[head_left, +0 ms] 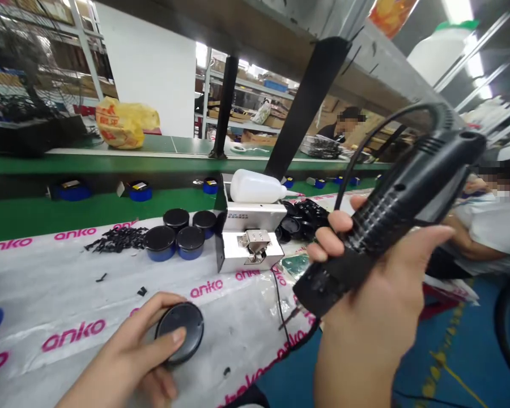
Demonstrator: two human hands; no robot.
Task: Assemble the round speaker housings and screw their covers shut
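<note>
My right hand is wrapped round a black corded electric screwdriver, held up and tilted with its tip pointing down to the left near the table edge. My left hand grips a round black disc-shaped part between thumb and fingers, low over the plastic-covered table. A small metal fixture block with a clamp stands just beyond both hands. Left of it sit several black-and-blue round parts.
A pile of small black pieces lies at the left, more black parts right of the fixture, a white bottle on top. A green conveyor carries blue parts. Other people sit at the right and behind.
</note>
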